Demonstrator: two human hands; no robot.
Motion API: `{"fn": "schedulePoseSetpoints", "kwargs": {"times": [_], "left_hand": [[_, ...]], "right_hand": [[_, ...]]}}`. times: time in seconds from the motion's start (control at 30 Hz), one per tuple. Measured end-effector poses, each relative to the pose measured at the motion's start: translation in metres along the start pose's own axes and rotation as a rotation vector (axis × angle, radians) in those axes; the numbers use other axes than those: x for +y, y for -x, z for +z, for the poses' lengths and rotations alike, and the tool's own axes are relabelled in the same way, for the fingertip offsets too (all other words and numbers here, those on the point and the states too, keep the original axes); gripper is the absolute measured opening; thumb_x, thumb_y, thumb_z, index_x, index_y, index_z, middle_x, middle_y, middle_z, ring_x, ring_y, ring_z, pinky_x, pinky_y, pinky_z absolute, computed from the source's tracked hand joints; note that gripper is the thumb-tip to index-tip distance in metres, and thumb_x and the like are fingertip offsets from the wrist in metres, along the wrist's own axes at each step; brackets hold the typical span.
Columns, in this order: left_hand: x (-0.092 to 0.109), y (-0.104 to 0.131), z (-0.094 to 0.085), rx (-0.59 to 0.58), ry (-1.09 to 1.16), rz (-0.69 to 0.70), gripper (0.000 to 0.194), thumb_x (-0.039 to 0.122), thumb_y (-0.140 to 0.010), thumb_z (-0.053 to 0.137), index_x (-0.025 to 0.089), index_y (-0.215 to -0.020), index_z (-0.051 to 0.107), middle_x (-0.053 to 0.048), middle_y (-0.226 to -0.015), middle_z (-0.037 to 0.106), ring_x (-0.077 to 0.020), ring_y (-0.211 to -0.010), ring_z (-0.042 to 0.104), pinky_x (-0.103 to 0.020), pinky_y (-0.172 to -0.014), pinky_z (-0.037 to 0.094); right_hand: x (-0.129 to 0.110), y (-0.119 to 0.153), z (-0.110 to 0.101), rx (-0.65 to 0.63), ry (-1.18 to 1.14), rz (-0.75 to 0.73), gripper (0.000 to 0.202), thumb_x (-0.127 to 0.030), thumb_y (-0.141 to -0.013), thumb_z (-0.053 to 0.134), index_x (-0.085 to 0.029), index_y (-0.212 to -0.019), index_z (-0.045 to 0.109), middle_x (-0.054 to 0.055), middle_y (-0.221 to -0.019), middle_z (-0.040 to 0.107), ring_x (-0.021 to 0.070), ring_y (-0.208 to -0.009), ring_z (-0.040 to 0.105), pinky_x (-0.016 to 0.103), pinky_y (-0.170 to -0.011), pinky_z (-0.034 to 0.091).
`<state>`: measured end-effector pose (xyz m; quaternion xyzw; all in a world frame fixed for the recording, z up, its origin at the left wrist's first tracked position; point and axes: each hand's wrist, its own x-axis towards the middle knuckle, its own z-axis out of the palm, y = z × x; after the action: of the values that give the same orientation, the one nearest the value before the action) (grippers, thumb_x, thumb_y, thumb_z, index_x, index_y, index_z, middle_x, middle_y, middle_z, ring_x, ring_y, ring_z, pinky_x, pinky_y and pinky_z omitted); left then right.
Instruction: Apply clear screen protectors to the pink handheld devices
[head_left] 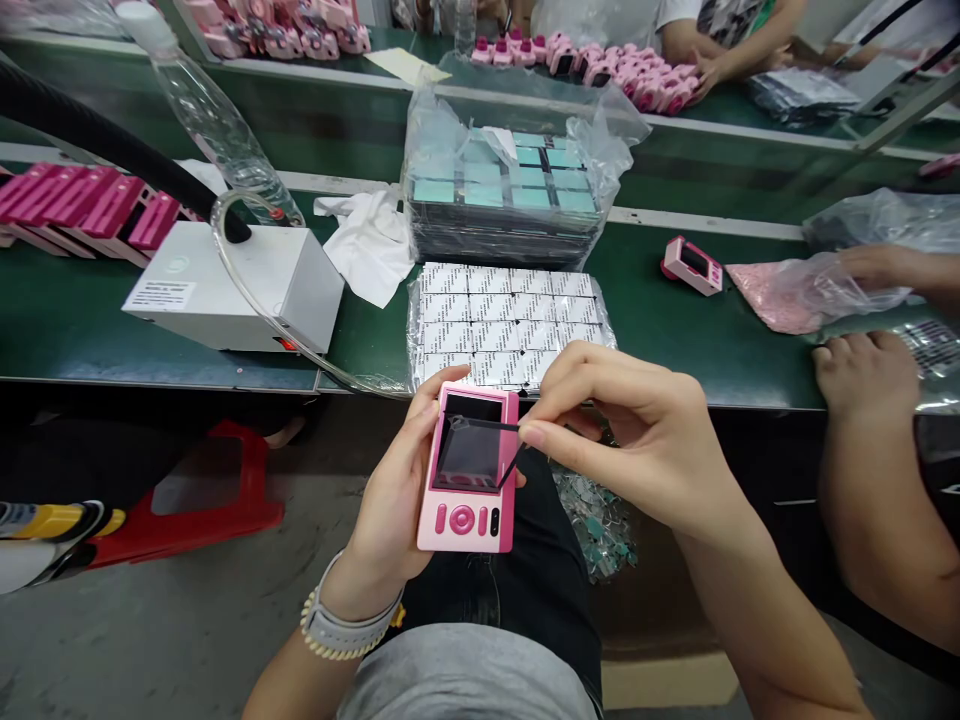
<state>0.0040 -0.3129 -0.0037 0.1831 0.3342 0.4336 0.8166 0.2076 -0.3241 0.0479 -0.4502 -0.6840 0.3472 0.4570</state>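
A pink handheld device (464, 519) with a dark screen and round buttons rests in my left hand (390, 490), whose fingers wrap its left side. Between the thumb and fingertips of my right hand (622, 430) is the corner of a clear screen cover (474, 452) with a black border. This cover lies at a tilt over the device's screen; whether its far edge touches the screen I cannot tell. Just beyond my hands, a sheet of white printed labelled pieces (491, 310) sits at the bench edge, in front of a plastic-wrapped stack of dark-framed covers (510, 225).
On the green bench (360, 350) stand a grey box (247, 285) with a hose, a tilted plastic bottle (210, 120), a white cloth (371, 240) and a row of pink devices (82, 210). Another person's hand (866, 375) is at right. A red stool (217, 500) stands lower left.
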Motion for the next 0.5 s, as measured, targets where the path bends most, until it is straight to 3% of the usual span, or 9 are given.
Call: {"fn": "schedulePoseSetpoints", "kwargs": {"times": [0.27, 0.5], "left_hand": [[0.0, 0.0, 0.001, 0.021, 0.026, 0.018, 0.037, 0.038, -0.111, 0.053, 0.028, -0.143, 0.068, -0.008, -0.123, 0.081, -0.0321, -0.107, 0.082, -0.048, -0.094, 0.07], [0.004, 0.008, 0.01, 0.001, 0.03, 0.033, 0.037, 0.043, -0.109, 0.057, 0.029, -0.141, 0.067, -0.006, -0.128, 0.078, -0.0287, -0.108, 0.081, -0.044, -0.097, 0.069]], "right_hand": [[0.008, 0.003, 0.01, 0.097, 0.265, -0.105, 0.007, -0.017, -0.1, 0.08, -0.023, -0.098, 0.081, 0.0, -0.089, 0.066, 0.0116, -0.068, 0.051, 0.03, -0.057, 0.044], [0.021, 0.005, 0.022, 0.154, 0.428, -0.257, 0.007, -0.014, -0.099, 0.082, -0.011, -0.105, 0.08, 0.004, -0.091, 0.066, 0.0116, -0.075, 0.059, 0.027, -0.061, 0.05]]}}
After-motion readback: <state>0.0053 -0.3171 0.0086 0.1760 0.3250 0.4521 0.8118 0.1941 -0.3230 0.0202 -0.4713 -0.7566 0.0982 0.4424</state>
